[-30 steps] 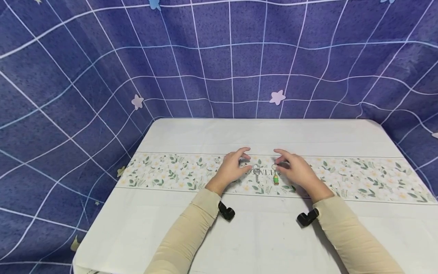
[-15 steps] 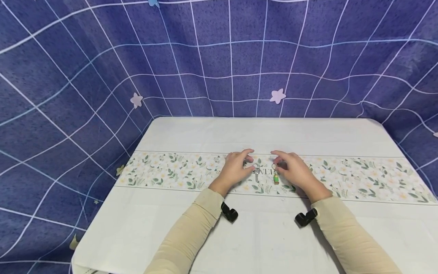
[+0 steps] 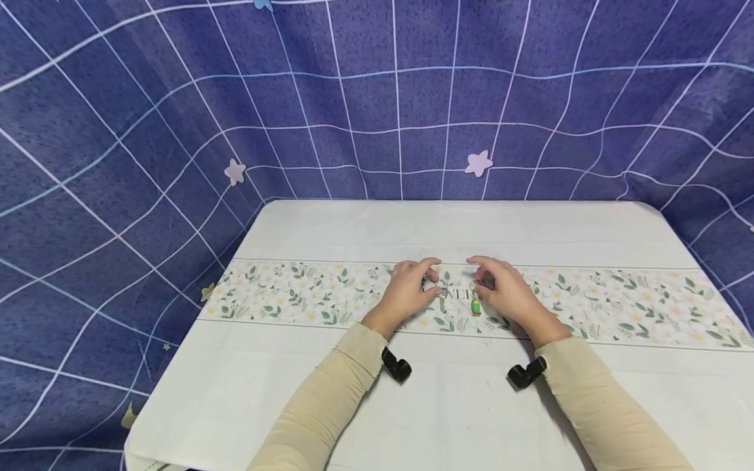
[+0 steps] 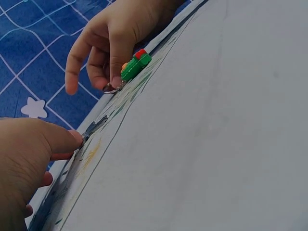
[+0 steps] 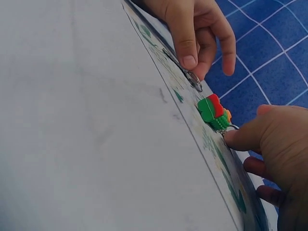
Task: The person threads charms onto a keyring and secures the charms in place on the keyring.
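Observation:
A small silver key [image 3: 443, 303] lies on the table's floral band, with a metal ring [image 5: 194, 82] at its far end. The left hand [image 3: 406, 291] pinches that ring between thumb and fingertip. To its right is a green keychain charm [image 3: 475, 307] with red and orange parts, close to the tabletop. By its small ring [image 4: 109, 89] the right hand [image 3: 508, 291] pinches the charm between thumb and index finger. Both hands face each other, with a short gap between the key [image 4: 94, 127] and the charm [image 5: 211, 110]. Fingers partly cover both rings.
The white table [image 3: 448, 405] carries a floral printed band [image 3: 283, 294] across it. A blue grid-patterned curtain [image 3: 365, 104] with star shapes hangs behind and at the sides. Black wrist cameras [image 3: 396, 366] sit at both cuffs.
The left hand has shifted slightly right, its thumb and fingertips now closing on the key's ring. The right hand has closed its fingertips on the charm's ring. Key and charm have barely moved.

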